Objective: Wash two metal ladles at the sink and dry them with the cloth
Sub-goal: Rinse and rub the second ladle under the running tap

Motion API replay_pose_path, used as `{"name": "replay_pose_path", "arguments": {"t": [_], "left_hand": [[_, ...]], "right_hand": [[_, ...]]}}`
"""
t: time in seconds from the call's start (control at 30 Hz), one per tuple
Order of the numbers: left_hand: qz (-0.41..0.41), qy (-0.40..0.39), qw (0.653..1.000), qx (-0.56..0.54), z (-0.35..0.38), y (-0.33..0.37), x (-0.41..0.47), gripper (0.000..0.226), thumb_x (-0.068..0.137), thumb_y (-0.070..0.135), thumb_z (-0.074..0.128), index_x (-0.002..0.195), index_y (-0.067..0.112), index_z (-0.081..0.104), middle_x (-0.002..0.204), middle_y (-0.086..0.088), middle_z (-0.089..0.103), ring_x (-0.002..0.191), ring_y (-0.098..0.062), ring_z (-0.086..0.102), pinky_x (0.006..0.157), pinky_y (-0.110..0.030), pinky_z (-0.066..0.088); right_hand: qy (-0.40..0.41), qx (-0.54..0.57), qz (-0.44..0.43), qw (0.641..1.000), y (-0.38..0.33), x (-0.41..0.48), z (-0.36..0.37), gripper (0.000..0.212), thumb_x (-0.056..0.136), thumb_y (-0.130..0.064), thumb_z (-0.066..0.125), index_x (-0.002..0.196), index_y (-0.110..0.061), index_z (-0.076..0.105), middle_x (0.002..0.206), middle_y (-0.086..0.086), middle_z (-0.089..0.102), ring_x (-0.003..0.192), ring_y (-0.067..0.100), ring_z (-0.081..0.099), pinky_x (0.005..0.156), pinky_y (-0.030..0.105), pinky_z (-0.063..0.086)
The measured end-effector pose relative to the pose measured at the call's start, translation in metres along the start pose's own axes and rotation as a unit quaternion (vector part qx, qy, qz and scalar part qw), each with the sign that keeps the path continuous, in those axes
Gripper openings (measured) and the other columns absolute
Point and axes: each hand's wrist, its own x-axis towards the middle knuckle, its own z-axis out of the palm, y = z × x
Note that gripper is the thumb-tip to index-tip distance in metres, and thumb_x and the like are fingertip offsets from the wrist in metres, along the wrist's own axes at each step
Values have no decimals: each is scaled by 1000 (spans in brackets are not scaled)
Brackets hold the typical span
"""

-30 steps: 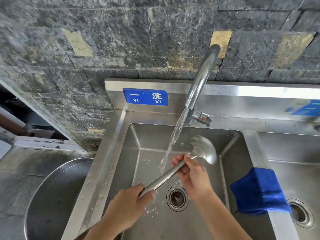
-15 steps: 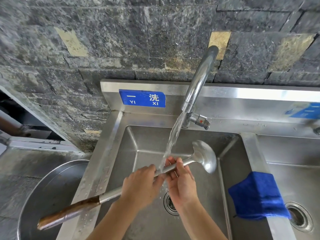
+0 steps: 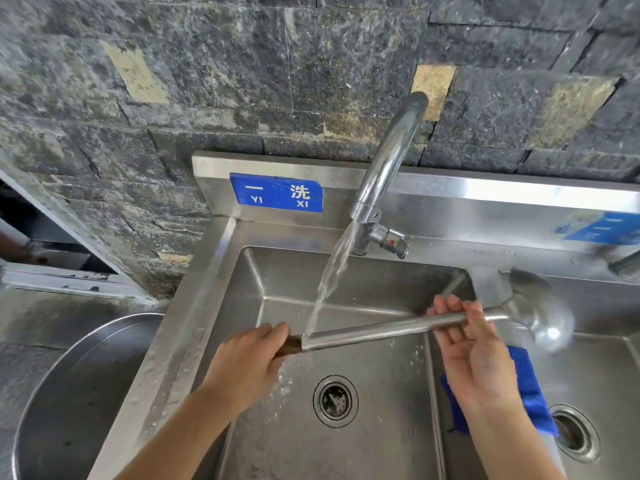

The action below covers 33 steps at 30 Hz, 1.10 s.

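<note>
A long metal ladle (image 3: 374, 332) lies nearly level across the left sink basin (image 3: 381, 427). Its bowl (image 3: 547, 323) reaches over the divider towards the right basin. My left hand (image 3: 249, 362) grips the brown wooden end of the handle. My right hand (image 3: 474, 351) is curled around the shaft near the bowl, fingers loosely bent over it. Water from the tap (image 3: 388, 168) falls onto the shaft just right of my left hand. The blue cloth (image 3: 530, 393) hangs over the divider, partly hidden by my right arm. A second ladle is not in view.
A large round metal basin (image 3: 69, 403) sits at the lower left beside the sink. The right basin has its own drain (image 3: 575, 434). A dark stone wall backs the sink, with a blue label (image 3: 277, 192) on the steel backsplash.
The ladle has slid to the right, its bowl now past the divider. My left hand moved down the shaft to the wooden end, and my right hand shifted right along the shaft.
</note>
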Motion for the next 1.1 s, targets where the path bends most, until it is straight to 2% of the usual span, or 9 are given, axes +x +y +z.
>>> {"name": "replay_pose_path", "arguments": {"t": [0.17,0.3,0.37,0.43,0.6,0.7,0.8,1.0,1.1], "left_hand": [[-63,0,998,-5,10,18,15,14,89,28,64,86,28,50,78,12,58,69,-9,54,74,-25,43],[-66,7,998,3,26,61,30,16,88,39,64,99,30,58,88,12,65,83,-9,61,95,-33,46],[-54,17,998,-11,33,80,36,16,88,39,64,100,31,58,90,14,65,84,-8,61,100,-34,42],[-31,18,999,-22,38,95,41,12,89,35,62,99,29,58,91,11,64,84,-9,59,96,-34,45],[4,9,1000,9,41,98,33,19,92,44,55,102,28,56,93,11,63,83,-9,56,89,-32,48],[-14,10,1000,7,33,83,21,18,91,45,57,101,30,57,89,15,61,78,-5,55,92,-30,48],[-21,9,1000,-4,21,81,15,19,90,50,58,94,32,58,76,16,55,68,-3,54,82,-25,50],[-44,3,999,4,-10,77,1,16,93,46,56,92,30,55,84,12,60,75,-9,60,65,-21,36],[-79,-16,997,-2,-20,58,-11,17,92,45,57,84,32,48,75,15,53,64,-5,50,56,-18,32]], "right_hand": [[49,-6,-13,999,-24,9,-37,20,104,-25,52,95,-11,63,90,0,75,112,20,71,92,37,58],[63,24,-35,997,-34,8,-55,36,68,-37,76,92,-15,60,85,-5,74,105,16,75,82,32,64],[77,27,-40,996,-36,6,-62,17,88,-30,65,92,-15,60,84,-6,74,107,15,72,82,31,63],[87,28,-35,995,-37,3,-66,18,104,-25,51,91,-15,61,83,-5,75,105,15,72,85,31,62],[77,37,-17,996,-31,-7,-62,27,75,-33,67,92,-13,61,83,-2,76,96,16,77,76,29,65],[83,54,15,995,-6,-15,-46,16,89,-25,62,98,-12,62,93,4,74,105,20,73,89,35,62],[72,54,76,993,32,-35,-16,10,105,-17,52,105,-12,61,101,10,73,105,22,72,88,38,60],[6,57,213,975,92,-73,41,24,105,-13,50,112,6,64,102,20,75,99,29,74,83,36,61],[-37,-34,277,960,98,-79,46,29,103,-15,56,117,8,66,109,20,76,112,34,72,89,38,59]]}}
